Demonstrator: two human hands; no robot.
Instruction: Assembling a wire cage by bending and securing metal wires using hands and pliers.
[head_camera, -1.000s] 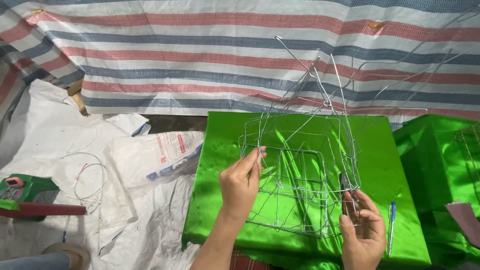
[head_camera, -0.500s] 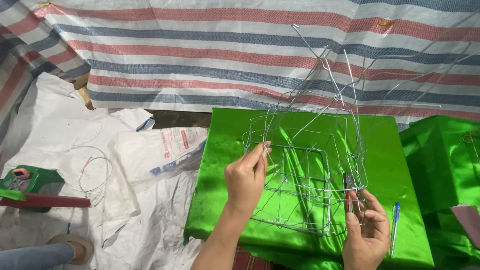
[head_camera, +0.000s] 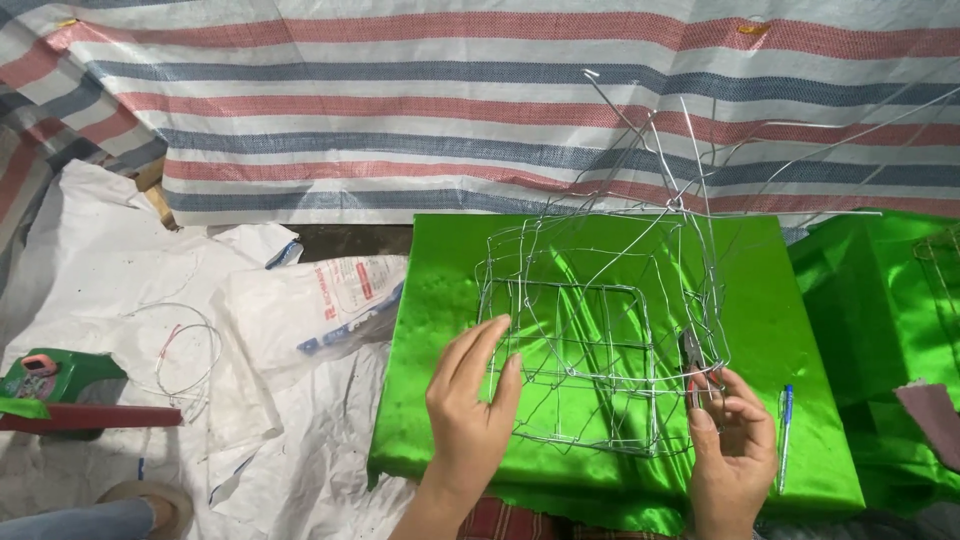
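A silver wire frame (head_camera: 590, 330), cube-like with long loose wire ends sticking up, stands on a shiny green fabric-covered board (head_camera: 440, 300). My left hand (head_camera: 472, 400) holds the frame's left side, fingers on the wire. At the frame's lower right corner my right hand (head_camera: 732, 440) grips small pliers (head_camera: 692, 362) with red handles, their jaws at the wire.
A blue pen (head_camera: 785, 435) lies on the green board right of my right hand. More green fabric (head_camera: 880, 330) sits at the right. White sacks (head_camera: 310, 310) and a loose wire coil (head_camera: 185, 350) cover the floor at left, beside a green tool (head_camera: 55, 375). A striped tarp (head_camera: 400, 110) hangs behind.
The view has shifted a little. My left hand slid lower on the frame's left side. My right hand stays at the lower right corner with the pliers.
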